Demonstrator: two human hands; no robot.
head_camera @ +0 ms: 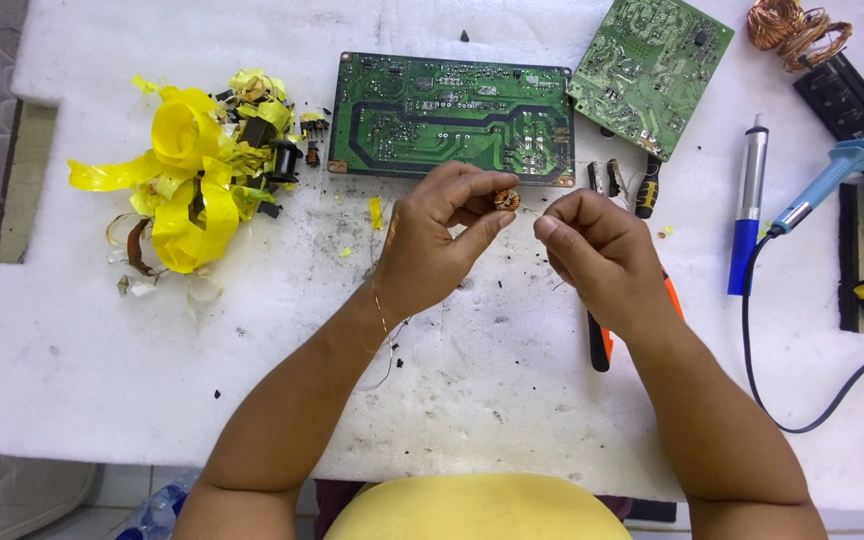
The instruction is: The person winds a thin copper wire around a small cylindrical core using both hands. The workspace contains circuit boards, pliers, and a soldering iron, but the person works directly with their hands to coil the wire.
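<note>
Coil (506, 200) pinched by left hand (432, 240) (wire barely visible); right hand (592, 250) pulling.

Circuit boards (452, 115), yellow tape scraps (192, 165)

White foam sheet (102, 350) over worktable

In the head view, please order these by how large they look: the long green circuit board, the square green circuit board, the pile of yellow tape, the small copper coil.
1. Long green circuit board.
2-3. Pile of yellow tape and square green circuit board: too alike to rank.
4. Small copper coil, held by left hand.
</note>
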